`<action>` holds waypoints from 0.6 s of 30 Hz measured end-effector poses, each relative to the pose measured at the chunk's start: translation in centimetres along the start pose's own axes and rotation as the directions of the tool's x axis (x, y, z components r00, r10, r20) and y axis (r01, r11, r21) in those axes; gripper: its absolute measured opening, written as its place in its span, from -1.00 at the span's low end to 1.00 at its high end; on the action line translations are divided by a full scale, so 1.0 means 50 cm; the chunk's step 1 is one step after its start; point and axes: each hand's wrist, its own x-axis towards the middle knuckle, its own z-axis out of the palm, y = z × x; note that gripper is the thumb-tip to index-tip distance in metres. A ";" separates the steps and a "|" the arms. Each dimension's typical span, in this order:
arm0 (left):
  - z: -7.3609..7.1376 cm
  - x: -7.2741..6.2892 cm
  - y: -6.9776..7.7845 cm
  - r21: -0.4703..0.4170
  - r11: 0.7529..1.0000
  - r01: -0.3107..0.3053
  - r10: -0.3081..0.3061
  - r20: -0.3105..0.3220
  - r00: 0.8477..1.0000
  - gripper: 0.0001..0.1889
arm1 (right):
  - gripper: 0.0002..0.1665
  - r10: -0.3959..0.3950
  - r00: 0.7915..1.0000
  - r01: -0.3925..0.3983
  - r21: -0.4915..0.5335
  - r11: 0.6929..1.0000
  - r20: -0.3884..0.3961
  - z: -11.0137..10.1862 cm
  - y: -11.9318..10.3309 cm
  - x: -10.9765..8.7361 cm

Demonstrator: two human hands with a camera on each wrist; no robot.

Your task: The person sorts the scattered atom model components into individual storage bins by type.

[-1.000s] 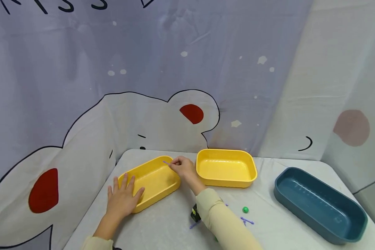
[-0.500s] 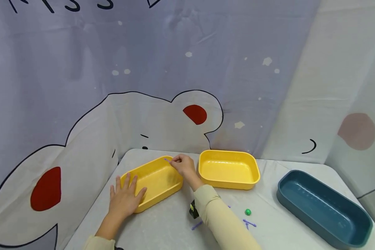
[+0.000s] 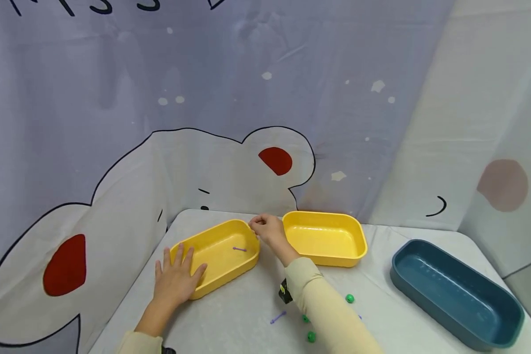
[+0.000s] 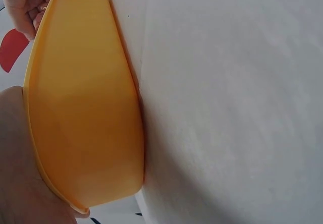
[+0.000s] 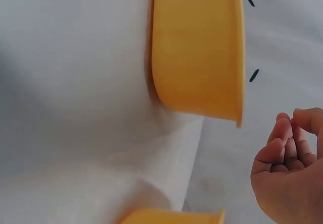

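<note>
A yellow tray stands at a slant on the left of the table. Over its near left rim lies my left hand, fingers spread and straight, with the fingertips inside. A small purple stick with knobbed ends lies on this tray's floor. My right hand hovers at the tray's far right corner, beside a second yellow tray. In the right wrist view, the right hand's fingers are loosely curled toward the thumb, with nothing visible between them.
A dark teal tray stands on the right. On the table are another purple stick and several green beads, one green bead right of the right sleeve. That forearm hides part of the table. A printed cloth hangs behind.
The purple stick that my right hand pinched has been let go and now lies in the left yellow tray. My right hand has drawn back slightly up and right; the left hand stays.
</note>
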 end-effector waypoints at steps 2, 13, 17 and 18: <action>0.000 0.000 0.000 0.001 1.000 0.002 -0.002 0.007 1.000 -0.19 | -0.87 0.004 1.000 -0.004 0.030 1.000 0.014 -0.010 0.000 -0.003; -0.003 0.001 0.000 0.004 1.000 0.004 -0.004 0.021 1.000 -0.20 | -0.78 -0.003 0.998 -0.007 0.146 0.989 0.068 -0.076 0.000 -0.041; -0.003 0.002 0.000 0.005 1.000 0.004 -0.005 0.026 1.000 -0.19 | -0.76 -0.008 0.992 -0.006 0.110 0.994 0.130 -0.106 0.010 -0.059; -0.003 0.002 0.000 0.007 1.000 0.004 -0.004 0.025 1.000 -0.19 | -0.76 -0.015 0.990 0.000 0.104 0.995 0.143 -0.113 0.013 -0.065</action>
